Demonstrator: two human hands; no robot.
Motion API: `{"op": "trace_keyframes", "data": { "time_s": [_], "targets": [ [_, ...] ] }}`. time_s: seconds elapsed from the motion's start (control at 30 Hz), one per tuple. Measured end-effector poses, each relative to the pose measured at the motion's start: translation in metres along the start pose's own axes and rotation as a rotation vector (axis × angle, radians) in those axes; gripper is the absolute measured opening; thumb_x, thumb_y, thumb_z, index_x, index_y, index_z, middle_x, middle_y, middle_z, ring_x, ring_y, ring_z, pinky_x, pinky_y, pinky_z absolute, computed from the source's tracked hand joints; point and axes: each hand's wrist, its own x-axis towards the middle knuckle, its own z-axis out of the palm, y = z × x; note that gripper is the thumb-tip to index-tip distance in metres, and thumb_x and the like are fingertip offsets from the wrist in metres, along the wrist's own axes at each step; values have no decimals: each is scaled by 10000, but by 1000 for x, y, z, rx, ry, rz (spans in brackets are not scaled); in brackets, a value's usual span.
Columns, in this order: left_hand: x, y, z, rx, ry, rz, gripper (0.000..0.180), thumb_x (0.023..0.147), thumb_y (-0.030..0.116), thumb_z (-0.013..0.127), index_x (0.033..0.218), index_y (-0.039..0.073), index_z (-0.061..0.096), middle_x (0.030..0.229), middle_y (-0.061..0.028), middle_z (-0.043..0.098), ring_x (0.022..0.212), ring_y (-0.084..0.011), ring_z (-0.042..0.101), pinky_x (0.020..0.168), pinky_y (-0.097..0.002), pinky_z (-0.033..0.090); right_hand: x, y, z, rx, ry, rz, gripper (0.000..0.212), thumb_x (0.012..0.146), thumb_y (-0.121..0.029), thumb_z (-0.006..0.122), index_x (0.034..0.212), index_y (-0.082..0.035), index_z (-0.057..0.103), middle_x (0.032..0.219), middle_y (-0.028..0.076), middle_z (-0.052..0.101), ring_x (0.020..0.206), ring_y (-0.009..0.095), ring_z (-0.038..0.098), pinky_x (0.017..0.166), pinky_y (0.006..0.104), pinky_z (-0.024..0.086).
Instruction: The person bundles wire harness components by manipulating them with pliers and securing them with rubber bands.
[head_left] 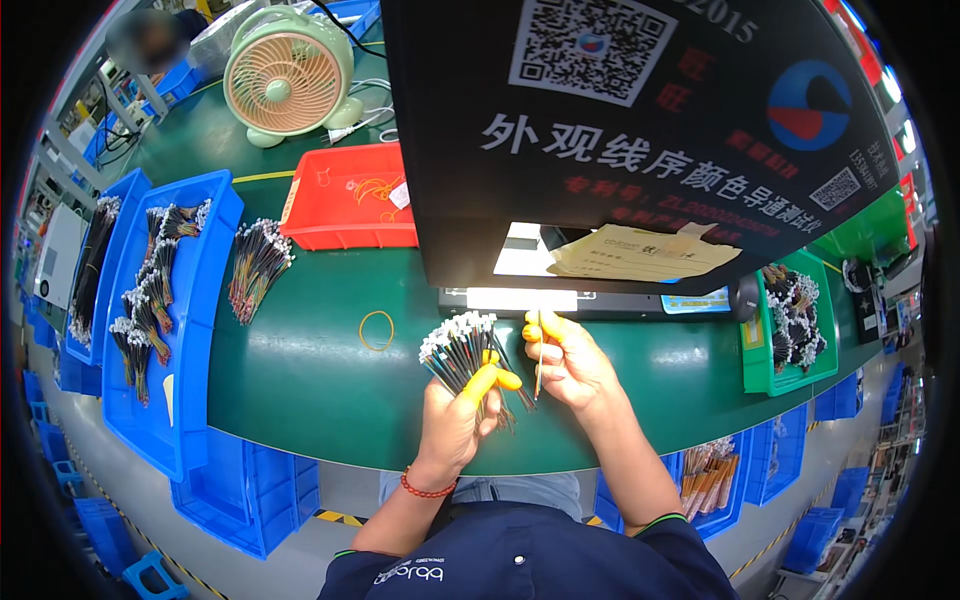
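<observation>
My left hand (463, 400), in yellow finger cots, is closed round a bundle of thin dark wires (455, 365) with white connectors at their far ends. Just right of it, my right hand (572, 365), also wearing yellow finger cots, pinches a thin wire (540, 372) that hangs down from thumb and fingertips. Both hands are over the green table, in front of the lit slot of a black testing machine (640, 130). On the tabletop to the left lies a yellow rubber band (377, 331).
A second wire bundle (260, 268) lies beside a blue tray (215, 300) of bundles on the left. Behind it stand a red bin (350, 235) with rubber bands and a green fan (288, 80). At right is a green bin (790, 378) of wires. The green table (310, 400) has a curved near edge.
</observation>
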Motion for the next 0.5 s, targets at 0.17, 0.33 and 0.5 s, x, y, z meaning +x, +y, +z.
{"op": "trace_keyframes", "data": {
  "time_s": [0.17,0.33,0.5],
  "targets": [
    [1,-1,0,1,7,0,97,833,56,489,915,5,494,747,-120,593,458,-50,454,321,-147,315,1,0,-5,8,-48,-17,200,834,-193,525,877,3,524,766,46,509,487,24,373,331,146,299],
    [0,-2,2,3,23,2,123,835,52,482,947,1,490,699,-94,573,448,-52,446,320,-153,321,-7,23,15,-812,28,-343,182,833,-153,519,850,26,548,712,39,511,500,40,398,327,181,302],
    [-3,0,3,118,13,26,165,837,80,488,985,9,476,669,-72,554,406,-30,375,324,-163,272,-10,11,13,-513,-6,-165,198,830,-186,526,841,11,546,713,31,531,469,33,394,338,159,311]
  ]
}}
